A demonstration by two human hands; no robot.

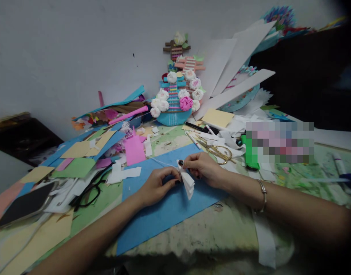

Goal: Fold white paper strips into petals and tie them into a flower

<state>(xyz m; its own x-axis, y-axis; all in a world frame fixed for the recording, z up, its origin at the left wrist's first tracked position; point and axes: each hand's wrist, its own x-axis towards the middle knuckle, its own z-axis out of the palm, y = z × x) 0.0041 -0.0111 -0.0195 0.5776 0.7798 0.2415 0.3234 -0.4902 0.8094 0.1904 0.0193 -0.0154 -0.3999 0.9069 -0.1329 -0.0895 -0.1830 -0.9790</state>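
Note:
A folded white paper fan hangs between my hands, its pleats spread toward me. My left hand pinches its narrow middle between thumb and finger. My right hand is closed on the upper end of the same paper, thumb uppermost. A thin white thread runs from the pinched spot off to the left; which fingers hold it I cannot tell. Below both hands lies a sheet of blue paper. Gold-handled scissors rest just beyond my right hand.
Paper-flower decorations stand against the wall. Pink paper, white scraps, glasses and a phone lie to the left. On the right are a green object, markers and white boards.

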